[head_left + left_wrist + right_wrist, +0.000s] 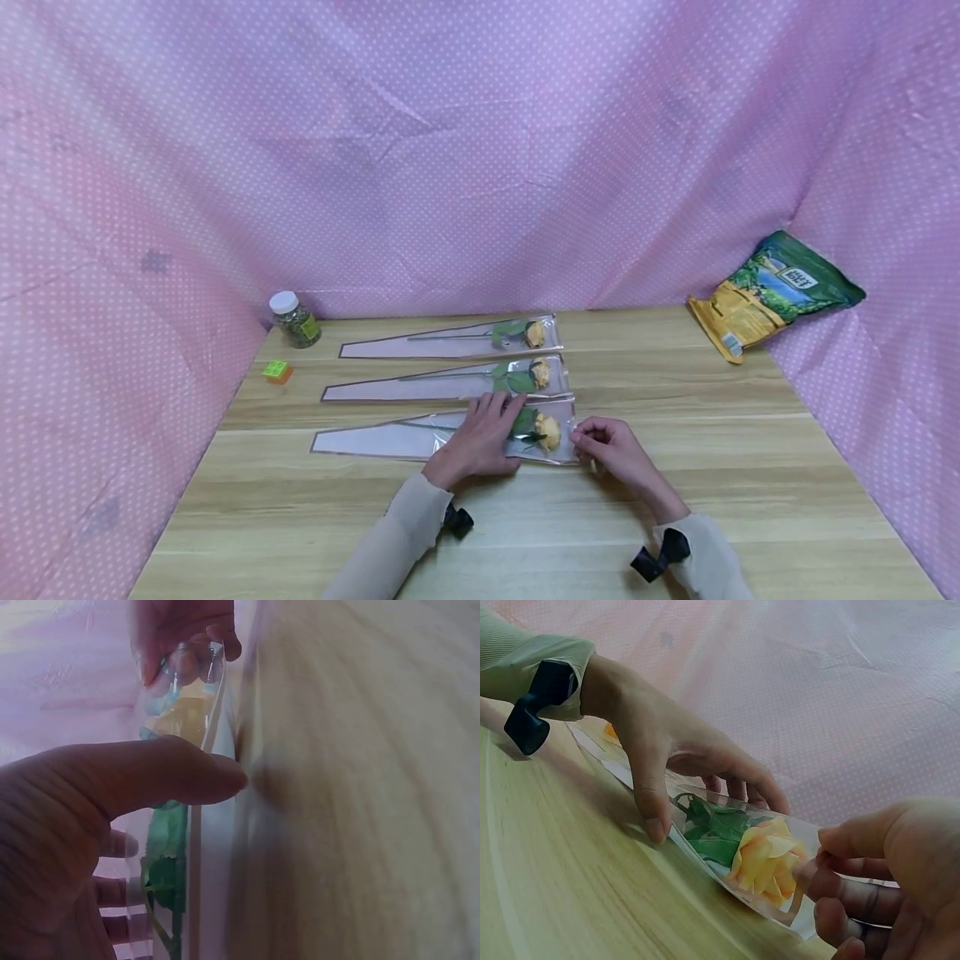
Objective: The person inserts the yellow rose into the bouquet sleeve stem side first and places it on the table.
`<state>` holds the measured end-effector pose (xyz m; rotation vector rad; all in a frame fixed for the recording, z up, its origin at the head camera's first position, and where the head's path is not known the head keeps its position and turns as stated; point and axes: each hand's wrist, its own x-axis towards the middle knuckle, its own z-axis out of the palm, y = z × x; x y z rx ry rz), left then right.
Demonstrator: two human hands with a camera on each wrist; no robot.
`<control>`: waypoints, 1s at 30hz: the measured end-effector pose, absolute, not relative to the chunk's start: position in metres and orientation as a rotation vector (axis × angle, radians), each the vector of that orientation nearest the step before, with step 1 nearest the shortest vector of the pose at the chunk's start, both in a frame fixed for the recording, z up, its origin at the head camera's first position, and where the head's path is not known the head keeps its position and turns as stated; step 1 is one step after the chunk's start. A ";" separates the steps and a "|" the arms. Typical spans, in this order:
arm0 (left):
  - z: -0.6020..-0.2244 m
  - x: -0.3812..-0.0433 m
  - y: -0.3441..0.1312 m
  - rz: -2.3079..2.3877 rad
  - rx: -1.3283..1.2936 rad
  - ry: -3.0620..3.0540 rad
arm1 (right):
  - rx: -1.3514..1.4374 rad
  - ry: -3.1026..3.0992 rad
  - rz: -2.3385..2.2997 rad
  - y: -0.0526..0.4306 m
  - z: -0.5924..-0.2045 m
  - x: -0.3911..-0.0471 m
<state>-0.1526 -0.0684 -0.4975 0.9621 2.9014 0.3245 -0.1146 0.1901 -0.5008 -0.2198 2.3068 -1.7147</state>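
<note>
Nearest the person lies a clear flower sleeve (352, 442) with a pale border, holding a yellow rose (548, 432) with green leaves and a long stem. Across its leafy part rests the left hand (483, 437), thumb at the near edge and fingers spread toward the far edge. The right hand (609, 450) pinches the sleeve's wide end, beside the bloom, between thumb and fingertips. In the right wrist view, that end stands slightly raised near the rose (766, 861). Behind it lie a middle sleeved rose (540, 372) and a back sleeved rose (535, 334), narrow ends to the left.
A white-capped jar (298, 321) stands at the back left of the wooden table (525, 533). In front of it sits a small green and orange block (277, 372). A green and yellow bag (772, 296) leans against the pink dotted cloth (480, 167) at back right.
</note>
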 end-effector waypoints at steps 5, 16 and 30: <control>-0.495 -0.150 -0.070 0.286 0.985 2.921 | -0.222 2.297 -1.711 0.190 -0.501 -0.115; -0.491 -0.144 -0.078 0.235 0.970 2.925 | -0.159 2.338 -1.666 0.195 -0.498 -0.115; -0.471 -0.143 -0.123 0.537 0.849 2.943 | -0.138 2.769 -1.423 0.267 -0.485 -0.124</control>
